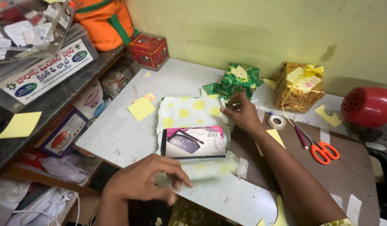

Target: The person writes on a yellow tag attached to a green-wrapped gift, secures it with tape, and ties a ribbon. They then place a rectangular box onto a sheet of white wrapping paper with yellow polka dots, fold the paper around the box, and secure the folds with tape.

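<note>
1. Left hand [145, 182], nearest the viewer, fingers curled and pinching the near edge of the white wrapping paper with yellow dots [189, 111].
2. Flat rectangular pink-and-black box [195, 142] lies on that paper, just beyond the left hand.
3. Right hand [242, 113], beyond the box's right end, fingers together, pinching the paper's far corner.
4. Green wrapped gift [237, 79] lies beyond the box, just past the right hand.

Around the boxed item [196, 142], two wrapped gifts [237, 79] [299, 86], one pair of scissors [323, 150] and one tape roll [277, 121] are counted.
</note>
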